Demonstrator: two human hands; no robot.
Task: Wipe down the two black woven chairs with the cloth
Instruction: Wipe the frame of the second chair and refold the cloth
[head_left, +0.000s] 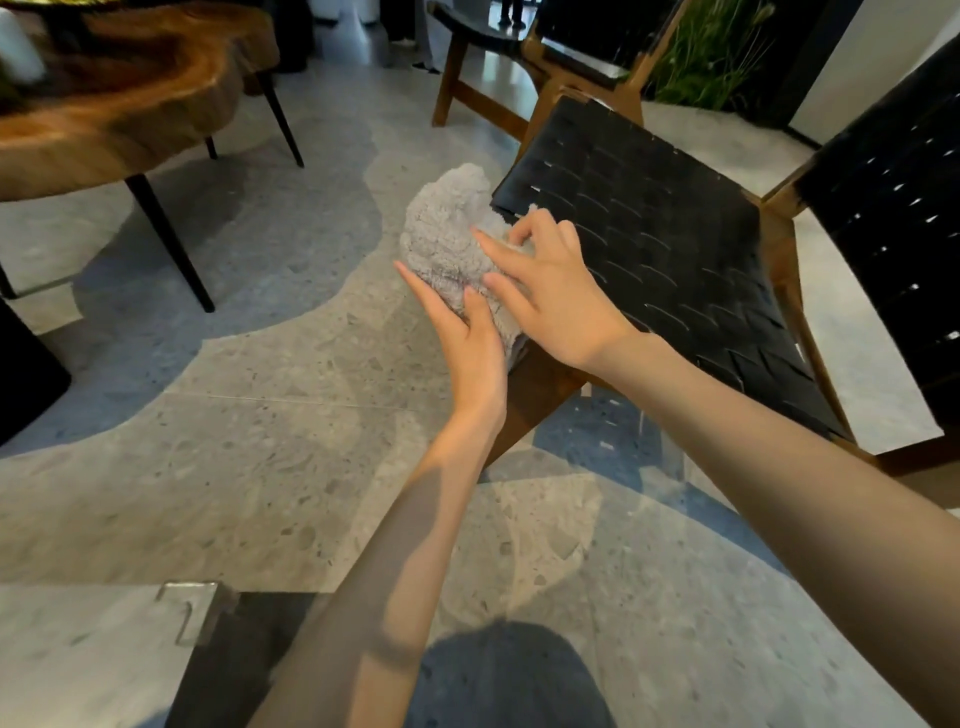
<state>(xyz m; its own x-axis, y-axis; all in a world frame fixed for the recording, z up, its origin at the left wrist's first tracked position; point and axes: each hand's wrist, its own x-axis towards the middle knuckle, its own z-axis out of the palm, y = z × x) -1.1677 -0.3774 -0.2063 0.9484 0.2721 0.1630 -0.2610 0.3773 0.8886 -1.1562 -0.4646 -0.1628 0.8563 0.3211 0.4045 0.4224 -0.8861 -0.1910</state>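
From my remote seat I see both hands meeting on the cloth (447, 239), a grey fluffy bundle just above the middle of the view. It sits bunched against the front corner of the near chair (665, 249), touching the black woven seat at that corner and bulging out past it toward 10 o'clock, over the floor (260, 415).

The left hand (467, 338) comes up from 6 o'clock and takes the cloth from its lower side. Its fingers (410, 275) lie straight along the bundle's 8 o'clock edge, while the thumb presses onto the top, so the cloth is pinched between them.

The right hand (550, 296) reaches in from 4 o'clock and lies on top of the cloth. Its index finger stretches flat across the fabric toward 10 o'clock and the thumb rests on the cloth just beside the left thumb. The other fingers curl down into the cloth's 3 o'clock edge, right where it meets the weave. I cannot see their tips.

The near chair's woven backrest (893, 234) rises at 3 o'clock. The far chair (582, 41) stands at 1 o'clock, with a green plant (711, 57) just beyond it. A wooden table (119, 104) on dark legs fills 10 o'clock.
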